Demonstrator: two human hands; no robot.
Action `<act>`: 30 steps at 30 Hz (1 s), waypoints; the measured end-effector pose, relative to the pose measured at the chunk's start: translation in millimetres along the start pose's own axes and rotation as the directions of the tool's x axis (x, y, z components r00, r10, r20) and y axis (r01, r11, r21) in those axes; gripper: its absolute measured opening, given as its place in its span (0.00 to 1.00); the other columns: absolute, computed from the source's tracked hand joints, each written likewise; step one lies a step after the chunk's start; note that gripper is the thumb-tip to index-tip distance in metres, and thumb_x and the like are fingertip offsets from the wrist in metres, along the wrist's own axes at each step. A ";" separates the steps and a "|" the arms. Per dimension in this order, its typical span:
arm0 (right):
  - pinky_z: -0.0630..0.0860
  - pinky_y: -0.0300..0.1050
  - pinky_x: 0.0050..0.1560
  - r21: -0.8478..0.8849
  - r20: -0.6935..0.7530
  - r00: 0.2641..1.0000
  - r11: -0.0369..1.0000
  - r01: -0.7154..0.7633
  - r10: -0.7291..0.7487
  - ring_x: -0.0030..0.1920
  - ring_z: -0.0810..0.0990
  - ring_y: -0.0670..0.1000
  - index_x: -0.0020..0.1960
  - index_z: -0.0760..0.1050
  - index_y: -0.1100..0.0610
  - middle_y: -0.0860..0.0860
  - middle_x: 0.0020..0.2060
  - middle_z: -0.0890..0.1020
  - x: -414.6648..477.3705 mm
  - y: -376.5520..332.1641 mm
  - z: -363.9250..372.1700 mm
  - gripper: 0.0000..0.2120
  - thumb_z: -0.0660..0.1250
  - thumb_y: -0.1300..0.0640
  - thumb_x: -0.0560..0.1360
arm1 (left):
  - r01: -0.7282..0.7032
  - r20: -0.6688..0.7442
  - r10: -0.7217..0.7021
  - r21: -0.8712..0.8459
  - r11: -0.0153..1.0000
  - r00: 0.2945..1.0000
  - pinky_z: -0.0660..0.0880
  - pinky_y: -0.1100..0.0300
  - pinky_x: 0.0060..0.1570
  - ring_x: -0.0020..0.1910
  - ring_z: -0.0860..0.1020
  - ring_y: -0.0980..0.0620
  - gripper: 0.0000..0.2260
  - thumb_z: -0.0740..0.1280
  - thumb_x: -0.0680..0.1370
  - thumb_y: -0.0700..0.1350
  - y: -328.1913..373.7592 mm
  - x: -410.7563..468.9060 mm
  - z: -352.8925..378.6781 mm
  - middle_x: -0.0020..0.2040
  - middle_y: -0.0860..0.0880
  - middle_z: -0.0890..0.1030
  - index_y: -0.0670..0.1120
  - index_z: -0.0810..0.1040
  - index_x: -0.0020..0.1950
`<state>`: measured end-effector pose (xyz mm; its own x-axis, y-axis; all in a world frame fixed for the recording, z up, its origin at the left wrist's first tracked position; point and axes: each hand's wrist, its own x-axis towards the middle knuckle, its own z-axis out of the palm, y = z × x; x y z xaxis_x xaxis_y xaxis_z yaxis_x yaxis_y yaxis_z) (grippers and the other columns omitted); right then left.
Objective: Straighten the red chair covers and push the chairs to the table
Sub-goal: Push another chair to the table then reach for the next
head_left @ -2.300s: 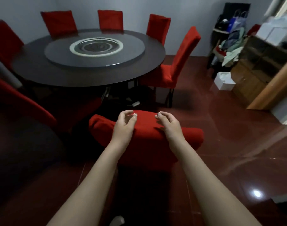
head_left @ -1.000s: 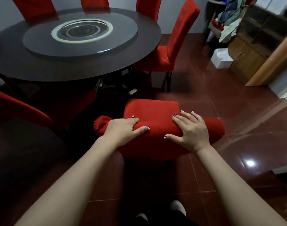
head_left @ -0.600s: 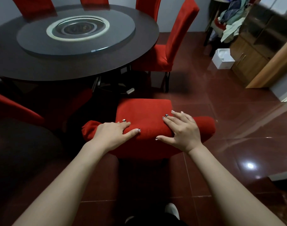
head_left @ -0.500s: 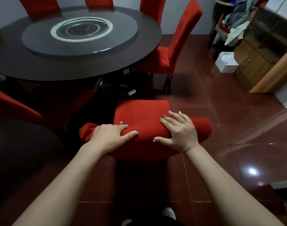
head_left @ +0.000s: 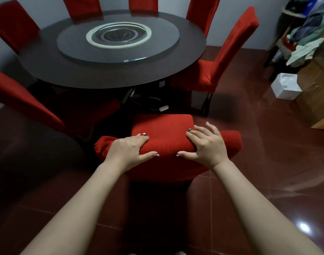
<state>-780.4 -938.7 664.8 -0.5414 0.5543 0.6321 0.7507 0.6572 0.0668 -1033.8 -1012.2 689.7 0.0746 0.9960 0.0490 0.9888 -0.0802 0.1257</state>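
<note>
A red-covered chair (head_left: 164,137) stands right in front of me, its back nearest and its seat pointing at the round dark table (head_left: 113,70). My left hand (head_left: 129,150) grips the top of the backrest left of centre, thumb on the near side. My right hand (head_left: 208,146) grips it right of centre, fingers spread over the top. The seat's front edge lies short of the table rim. The cover bunches at the backrest's left end (head_left: 102,146).
More red chairs ring the table: one at the right (head_left: 229,57), one at the left (head_left: 23,100), several behind. A glass turntable (head_left: 118,43) tops the table. A white box (head_left: 286,86), a wooden cabinet (head_left: 317,92) and piled clothes (head_left: 304,43) stand at the right.
Both hands came down from above the backrest and took hold of its top. Since a second ago their grip has held, and more of the table has come into view.
</note>
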 end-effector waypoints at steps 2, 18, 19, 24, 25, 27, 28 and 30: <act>0.72 0.58 0.62 0.006 -0.001 1.000 1.000 0.009 -0.009 0.51 0.83 0.55 0.47 0.84 0.60 0.54 0.44 0.85 2.8 7.4 1.7 0.34 0.59 0.29 0.67 | 0.013 -0.041 -0.012 0.007 1.000 0.999 0.70 0.61 0.59 0.67 0.70 0.57 0.32 0.61 0.71 0.69 4.1 5.3 1.7 0.68 0.53 0.73 0.51 0.72 0.68; 0.72 0.56 0.62 0.017 0.072 0.997 1.000 0.026 -0.028 0.51 0.83 0.55 0.48 0.83 0.59 0.53 0.45 0.85 43.7 67.1 39.8 0.34 0.59 0.30 0.67 | -0.062 -0.253 0.052 -0.031 0.998 0.966 0.79 0.53 0.45 0.55 0.81 0.46 0.26 0.73 0.67 0.61 10.2 73.0 10.3 0.49 0.44 0.84 0.41 0.83 0.51; 0.72 0.56 0.62 0.015 0.075 0.997 1.000 0.026 -0.028 0.51 0.83 0.55 0.48 0.83 0.59 0.53 0.45 0.85 46.2 69.9 42.3 0.34 0.59 0.30 0.67 | -0.078 -0.279 0.071 -0.013 0.997 0.958 0.80 0.54 0.42 0.52 0.82 0.46 0.26 0.71 0.67 0.62 9.9 77.1 10.8 0.47 0.44 0.84 0.40 0.83 0.49; 0.70 0.54 0.62 -0.019 0.074 0.997 1.000 -0.018 0.019 0.52 0.83 0.54 0.48 0.83 0.58 0.53 0.46 0.85 66.2 85.3 60.9 0.35 0.58 0.29 0.67 | -0.091 -0.263 0.094 0.023 0.996 0.960 0.80 0.55 0.40 0.50 0.82 0.47 0.31 0.57 0.70 0.66 3.5 110.7 7.4 0.46 0.45 0.85 0.41 0.84 0.47; 0.68 0.54 0.62 -0.022 0.074 0.996 0.999 -0.039 0.041 0.53 0.82 0.54 0.48 0.84 0.58 0.53 0.46 0.85 69.9 87.8 64.1 0.35 0.58 0.29 0.67 | -0.084 -0.237 0.087 0.021 0.996 0.968 0.81 0.55 0.40 0.51 0.82 0.47 0.31 0.56 0.70 0.66 3.3 117.0 6.6 0.46 0.45 0.85 0.41 0.84 0.47; 0.65 0.56 0.62 -0.033 0.069 0.994 0.996 -0.078 0.080 0.54 0.82 0.55 0.48 0.83 0.58 0.54 0.47 0.85 75.4 92.0 70.6 0.35 0.57 0.29 0.66 | -0.080 -0.208 0.083 0.022 0.997 0.975 0.80 0.55 0.39 0.51 0.82 0.47 0.31 0.57 0.70 0.66 2.3 128.0 6.5 0.46 0.45 0.85 0.41 0.83 0.47; 0.64 0.57 0.62 -0.039 0.066 0.993 0.994 -0.098 0.100 0.54 0.82 0.55 0.49 0.83 0.58 0.54 0.47 0.85 77.7 94.2 73.5 0.35 0.57 0.29 0.66 | -0.073 -0.205 0.077 0.027 0.997 0.976 0.80 0.55 0.39 0.51 0.82 0.46 0.30 0.61 0.70 0.66 1.6 132.8 6.5 0.46 0.44 0.85 0.40 0.83 0.47; 0.65 0.57 0.63 -0.047 0.069 0.990 0.991 -0.122 0.125 0.55 0.81 0.56 0.49 0.83 0.58 0.54 0.48 0.85 83.0 98.9 79.0 0.35 0.57 0.29 0.66 | -0.061 -0.189 0.065 0.025 0.998 0.980 0.80 0.55 0.40 0.51 0.82 0.46 0.27 0.69 0.68 0.63 1.5 142.5 6.2 0.47 0.43 0.84 0.40 0.83 0.48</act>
<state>-781.1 -787.3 662.8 -0.4679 0.6661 0.5809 0.8284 0.5596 0.0256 -1020.9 -870.2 690.7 0.1129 0.9632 0.2439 0.9852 -0.1404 0.0982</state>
